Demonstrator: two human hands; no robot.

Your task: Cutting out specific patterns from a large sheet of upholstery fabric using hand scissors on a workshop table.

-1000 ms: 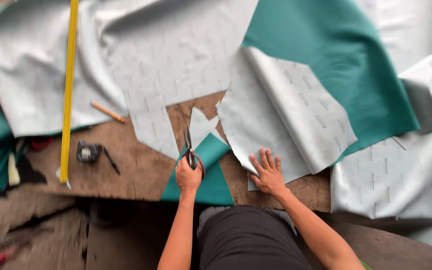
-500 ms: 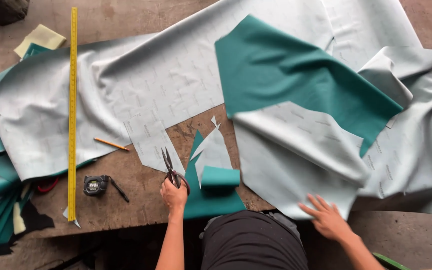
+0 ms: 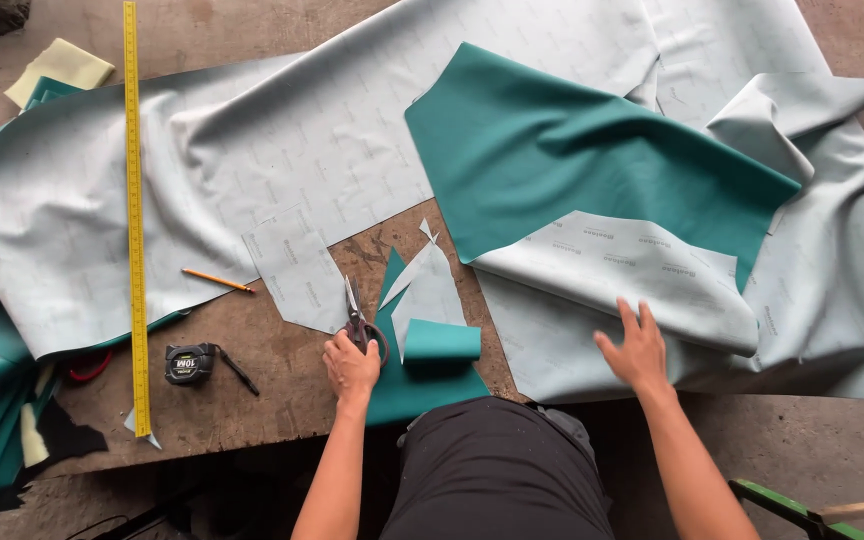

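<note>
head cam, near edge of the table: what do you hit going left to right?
yellow ruler → tape measure → left hand holding scissors → curled teal offcut → right hand flat on the grey-backed sheet

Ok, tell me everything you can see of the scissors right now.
The scissors are dark metal with long narrow blades, gripped at the handles by the left hand. The blades point away from the person, slightly parted, over the wooden table, between a pale cut piece and the teal offcut.
</note>
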